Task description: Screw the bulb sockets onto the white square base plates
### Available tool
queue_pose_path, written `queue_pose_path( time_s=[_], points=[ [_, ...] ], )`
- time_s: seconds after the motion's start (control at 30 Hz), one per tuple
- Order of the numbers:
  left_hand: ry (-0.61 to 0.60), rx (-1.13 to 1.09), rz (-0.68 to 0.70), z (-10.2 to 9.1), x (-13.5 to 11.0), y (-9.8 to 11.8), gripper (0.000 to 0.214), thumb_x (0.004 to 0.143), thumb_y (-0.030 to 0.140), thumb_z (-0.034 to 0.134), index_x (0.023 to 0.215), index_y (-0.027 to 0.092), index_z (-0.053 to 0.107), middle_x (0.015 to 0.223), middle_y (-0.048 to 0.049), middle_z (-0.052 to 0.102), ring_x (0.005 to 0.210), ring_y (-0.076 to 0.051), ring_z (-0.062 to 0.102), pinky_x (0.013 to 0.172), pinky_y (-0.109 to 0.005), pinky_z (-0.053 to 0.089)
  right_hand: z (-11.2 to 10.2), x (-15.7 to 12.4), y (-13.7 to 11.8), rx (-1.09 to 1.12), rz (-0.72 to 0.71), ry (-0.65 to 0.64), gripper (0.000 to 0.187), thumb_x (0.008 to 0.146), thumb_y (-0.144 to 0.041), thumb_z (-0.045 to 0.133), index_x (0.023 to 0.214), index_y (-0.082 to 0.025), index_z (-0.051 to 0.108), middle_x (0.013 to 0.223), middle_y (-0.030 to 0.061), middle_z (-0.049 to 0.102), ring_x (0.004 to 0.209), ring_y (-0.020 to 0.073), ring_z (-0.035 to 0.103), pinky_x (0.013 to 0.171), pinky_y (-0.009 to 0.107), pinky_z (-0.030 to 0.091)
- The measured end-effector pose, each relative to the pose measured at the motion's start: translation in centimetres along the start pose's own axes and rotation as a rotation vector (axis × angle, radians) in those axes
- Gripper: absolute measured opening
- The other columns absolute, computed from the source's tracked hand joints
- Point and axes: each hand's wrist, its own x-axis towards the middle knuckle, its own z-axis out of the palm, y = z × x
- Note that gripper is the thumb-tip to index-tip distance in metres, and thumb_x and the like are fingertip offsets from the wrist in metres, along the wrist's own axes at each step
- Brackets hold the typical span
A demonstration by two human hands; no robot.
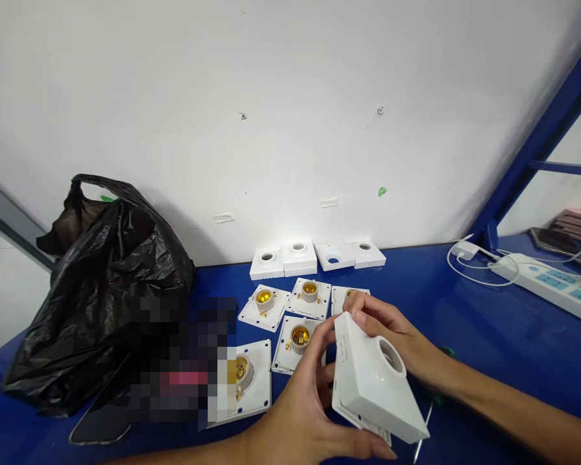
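Observation:
A white square lamp holder [372, 381] is tilted up between my two hands, its cover with a round hole partly apart from the base plate behind it. My left hand [305, 400] grips the lower and left edges, thumb along the bottom. At the top edge, my right hand [382, 329] pinches the cover with fingers and thumb. Several lamp holder bases with brass sockets, such as this base [300, 339], lie face up beyond my hands. White covers [300, 259] stand in a row by the wall. A screwdriver [430, 403] lies partly hidden under my right forearm.
A black plastic bag [121, 278] stands on the left of the blue table [426, 278], a dark phone [101, 416] before it. On the right are a power strip [556, 284] with a white charger and cable, and a blue frame [542, 129]. A blurred patch hides part of the left side.

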Motion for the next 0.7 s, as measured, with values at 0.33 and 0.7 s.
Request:
queue_pose_path(
  time_s=[0.33, 0.7],
  points=[
    [0.067, 0.080, 0.078, -0.3, 0.1, 0.1, 0.093, 0.062, 0.008, 0.094, 0.139, 0.028, 0.046, 0.132, -0.0076, 0.063, 0.126, -0.029, 0.061, 0.106, -0.042, 0.050, -0.1, -1.0, -0.4, -0.268, -0.273, 0.053, 0.041, 0.107, -0.055, 0.042, 0.092, -0.025, 0.064, 0.093, 0.0020, 0.056, 0.088, 0.0171, 0.052, 0.080, 0.030, 0.043],
    [0.181, 0.197, 0.194, 0.0, -0.5, -0.2, 0.085, 0.066, 0.016, 0.093, 0.134, 0.028, 0.043, 0.121, -0.0063, 0.065, 0.117, -0.030, 0.065, 0.097, -0.042, 0.054, -1.0, -1.4, -0.2, -0.366, -0.281, -0.283, 0.067, 0.078, -0.048, 0.083, 0.136, -0.035, 0.053, 0.143, 0.0075, 0.049, 0.134, 0.0325, 0.048, 0.115, 0.048, 0.039]
  ],
)
